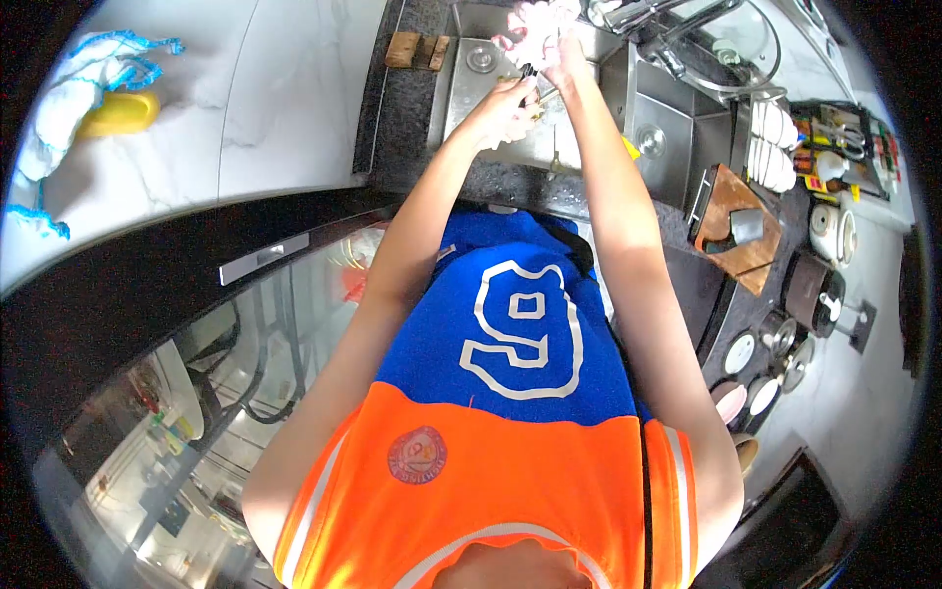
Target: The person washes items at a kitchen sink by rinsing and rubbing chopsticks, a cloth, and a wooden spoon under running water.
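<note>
A pale pink, frilly, soft-looking item (pixel 535 37) is over the top of the steel sink (pixel 440 106), washed out by bright light. My right hand (pixel 567 69) is closed on it at its right side. Just below, my left hand (pixel 508 106) is closed around a small black object (pixel 528 71), perhaps a handle; its full shape is hidden. A whitish, blurred lump shows beneath my left hand. Near the sink's front edge lies a thin tool (pixel 555 157), close to a yellow item (pixel 631 148) beside my right forearm.
Right of the main basin is a second basin (pixel 655 113), with a faucet (pixel 667 54) behind. Stacked white bowls (pixel 773 147) and a wooden board with a cleaver (pixel 736 221) stand farther right. Wooden blocks (pixel 402 49) lie left; a yellow object (pixel 123 114) and cloth are far left.
</note>
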`<state>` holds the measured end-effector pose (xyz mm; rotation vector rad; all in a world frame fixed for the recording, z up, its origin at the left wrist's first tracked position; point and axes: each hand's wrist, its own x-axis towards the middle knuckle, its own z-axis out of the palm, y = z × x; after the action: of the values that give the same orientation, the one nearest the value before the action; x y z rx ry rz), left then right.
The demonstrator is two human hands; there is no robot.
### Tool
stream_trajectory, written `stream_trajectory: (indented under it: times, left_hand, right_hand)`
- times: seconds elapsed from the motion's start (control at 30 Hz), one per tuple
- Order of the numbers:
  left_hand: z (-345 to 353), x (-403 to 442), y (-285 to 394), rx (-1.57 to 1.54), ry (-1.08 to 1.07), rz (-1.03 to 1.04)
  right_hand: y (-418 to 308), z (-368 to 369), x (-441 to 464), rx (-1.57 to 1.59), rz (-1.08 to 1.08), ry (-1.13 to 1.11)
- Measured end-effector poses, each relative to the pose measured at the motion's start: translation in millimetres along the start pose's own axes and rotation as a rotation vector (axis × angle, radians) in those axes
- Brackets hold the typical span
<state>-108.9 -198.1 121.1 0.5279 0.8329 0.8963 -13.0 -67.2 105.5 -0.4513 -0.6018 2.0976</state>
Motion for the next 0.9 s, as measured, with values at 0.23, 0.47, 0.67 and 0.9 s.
stream_trajectory:
  times: [0.23, 0.47, 0.67, 0.9]
  left_hand:
    - [-7, -6, 2, 0.023, -0.069, -0.031]
    - [-18, -36, 12, 0.163, -0.078, -0.156]
    - [-24, -52, 29, 0.027, 0.051, 0.025]
    - [-24, -17, 42, 0.154, 0.120, 0.067]
  right_hand:
    - [-2, 2, -5, -0.059, -0.068, 0.112]
    - [-18, 1, -9, -0.010, -0.161, 0.115]
    - [3, -8, -13, 0.101, -0.082, 0.092]
    - [27, 70, -36, -0.295, -0.033, 0.126]
